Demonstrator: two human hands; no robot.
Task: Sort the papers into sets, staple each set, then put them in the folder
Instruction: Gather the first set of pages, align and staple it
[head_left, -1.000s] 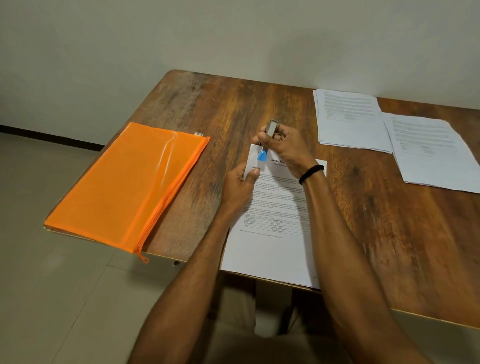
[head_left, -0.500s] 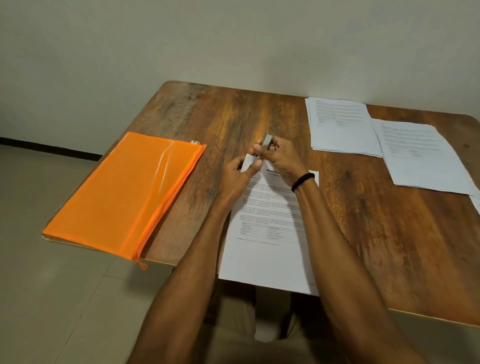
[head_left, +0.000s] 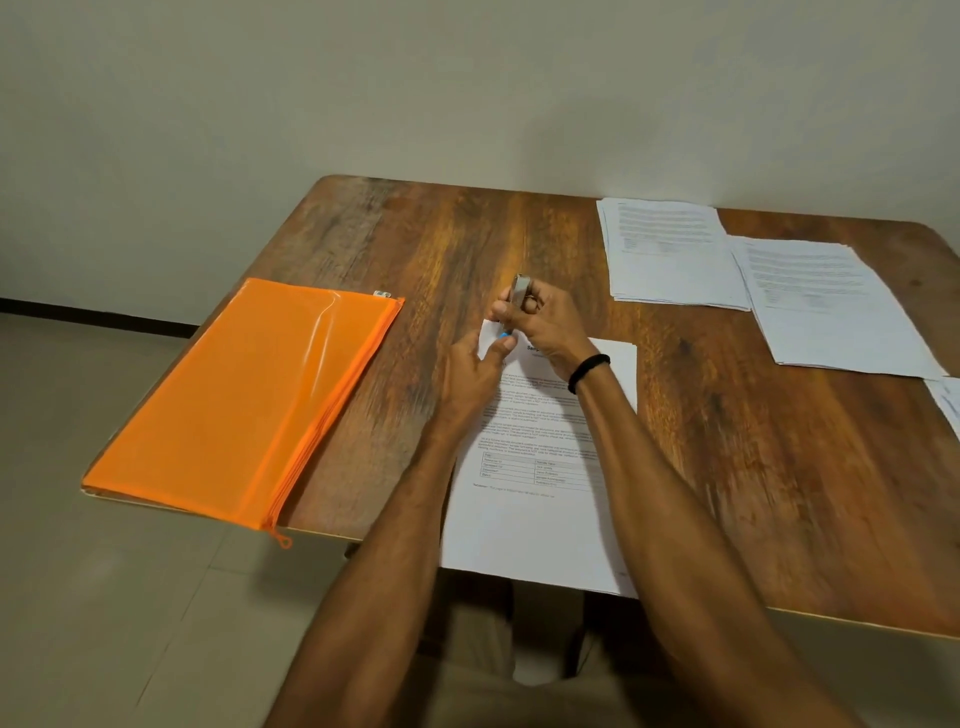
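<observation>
The print on the set of papers (head_left: 540, 514) before the person is too blurred to read. I make out only a bold heading half hidden by the right hand (head_left: 548, 330), some paragraphs and a small grid. That hand is curled round a small stapler (head_left: 519, 290), its blue end down at the set's far left corner. The left hand (head_left: 475, 376) pinches the same corner, thumb on top, right beside the other hand. A black wristband (head_left: 587, 370) circles the right wrist. The orange folder (head_left: 249, 400) lies flat at the left edge of the wooden table (head_left: 779, 467), apart from the set. Two more paper stacks (head_left: 670, 254) (head_left: 831, 306) lie side by side at the far right, and a loose sheet (head_left: 949, 408) shows at the frame's right edge.
</observation>
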